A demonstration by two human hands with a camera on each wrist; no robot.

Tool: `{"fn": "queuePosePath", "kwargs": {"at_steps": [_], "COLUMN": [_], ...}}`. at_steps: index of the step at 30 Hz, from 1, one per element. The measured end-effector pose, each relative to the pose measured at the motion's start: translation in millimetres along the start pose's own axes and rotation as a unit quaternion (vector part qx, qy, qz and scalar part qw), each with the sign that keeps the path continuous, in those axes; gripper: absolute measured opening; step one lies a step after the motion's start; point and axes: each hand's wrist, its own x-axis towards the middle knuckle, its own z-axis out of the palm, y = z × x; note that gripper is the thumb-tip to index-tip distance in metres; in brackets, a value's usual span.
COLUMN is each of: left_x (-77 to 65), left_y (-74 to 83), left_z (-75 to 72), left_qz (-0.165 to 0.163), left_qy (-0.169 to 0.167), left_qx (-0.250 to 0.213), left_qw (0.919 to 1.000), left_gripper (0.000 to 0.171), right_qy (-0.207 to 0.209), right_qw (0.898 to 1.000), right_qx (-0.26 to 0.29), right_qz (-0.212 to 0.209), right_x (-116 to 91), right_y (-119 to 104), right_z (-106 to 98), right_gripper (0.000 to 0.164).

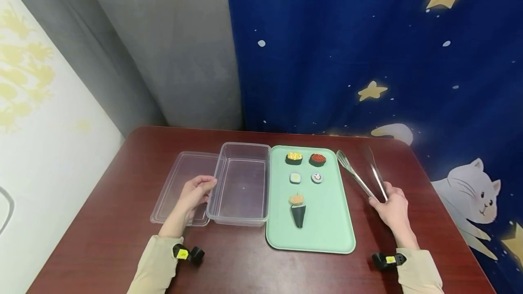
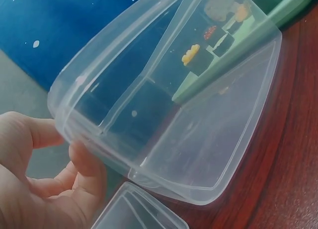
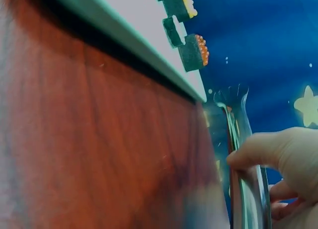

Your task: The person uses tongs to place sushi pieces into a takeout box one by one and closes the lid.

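My left hand [image 1: 195, 195] pinches the left rim of a clear plastic container [image 1: 238, 219], its thumb and fingers on either side of the wall in the left wrist view. Metal tongs [image 1: 360, 180] are in my right hand [image 1: 393, 210], their arms spread apart with nothing between the tips. A green tray [image 1: 323, 237] lies between the container and the tongs. On it sit a yellow-topped sushi piece [image 1: 294, 158], a red roe sushi [image 1: 317, 159], a squarish sushi roll [image 1: 295, 177], a round sushi roll [image 1: 317, 178] and a dark cone-shaped hand roll [image 1: 299, 217].
A clear flat lid [image 1: 173, 194] lies left of the container, partly under my left hand. All stand on a dark red wooden table [image 1: 245, 262]. Grey and blue curtains [image 1: 306, 58] hang behind its far edge, and a white wall [image 1: 45, 139] is at the left.
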Motion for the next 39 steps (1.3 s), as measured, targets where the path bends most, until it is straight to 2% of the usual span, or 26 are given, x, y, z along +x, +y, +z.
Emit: {"fn": "queuePosePath", "kwargs": {"at_steps": [3,8,16,26,33,39], "left_x": [0.1,0.6,1.9,1.1,-1.7,-1.0], "left_y": [0.4,-1.0,-3.5,-4.1,-1.4,-3.1], "left_z": [-0.1,-0.2,0.7,0.5,1.8,1.4], "left_qz": [-0.003,0.000,0.004,0.010,0.008,0.014], "left_qy": [-0.002,-0.005,-0.007,-0.008,-0.010,-0.009], "left_qx": [-0.004,-0.009,-0.016,-0.027,-0.043,-0.039], "left_qw": [1.0000,0.9999,0.9998,0.9995,0.9990,0.9991], "left_gripper": [0.025,0.025,0.022,0.021,0.021,0.021], "right_qy": [0.008,-0.001,-0.075,-0.159,-0.213,-0.229], "right_qw": [1.000,0.997,0.989,0.967,0.957,0.948], "right_qx": [0.013,0.034,0.059,0.074,0.074,0.075], "right_qz": [-0.021,-0.069,-0.116,-0.183,-0.185,-0.208], "right_x": [4.8,18.2,39.8,65.8,78.9,86.5], "right_y": [-4.5,-14.0,-26.3,-34.5,-36.3,-39.7], "right_z": [-1.4,0.8,14.0,34.2,39.7,39.5], "right_gripper": [0.055,0.058,0.061,0.058,0.059,0.051]}}
